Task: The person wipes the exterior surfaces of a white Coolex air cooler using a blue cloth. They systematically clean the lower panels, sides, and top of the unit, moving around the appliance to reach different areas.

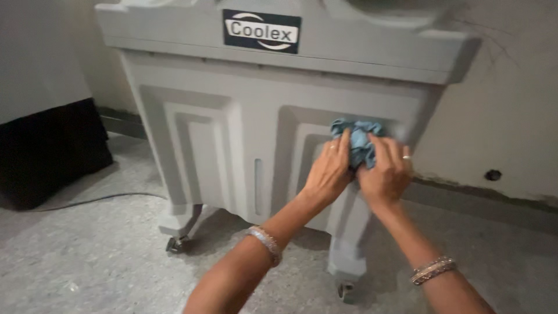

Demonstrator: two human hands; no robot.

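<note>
We note, far to the left of the hands, a black block (49,154) standing on the speckled floor (104,261); a thin cable (99,199) runs from it along the floor toward the cooler; well left of and below the left hand, a small caster wheel (174,244) carries the cooler's near leg.

The grey plastic cooler (232,145) fills the middle; its front panel is moulded in stepped rectangular frames; a dark label plate (262,31) sits on the top lip, above and left of both hands.

Left hand (330,171): fingers extended and lying flat, pressed onto the cloth from its left side; a bangle (264,241) on the wrist. Cloth (357,139): blue, crumpled, held against the right-hand moulded panel; it lies just above and ahead of both hands, fingertips of each overlapping its lower edge; the bunch shows no clear long axis. Right hand (385,171): fingers curled over the cloth's right side, gripping it; a ring on one finger; bangles (433,270) on that wrist. The hands sit side by side and appear to touch; both are equally near the cloth, neither leads.

Below the hands, a second wheel (346,289); to the right, a plain wall (505,116) with a dark round spot (493,174) low down.
</note>
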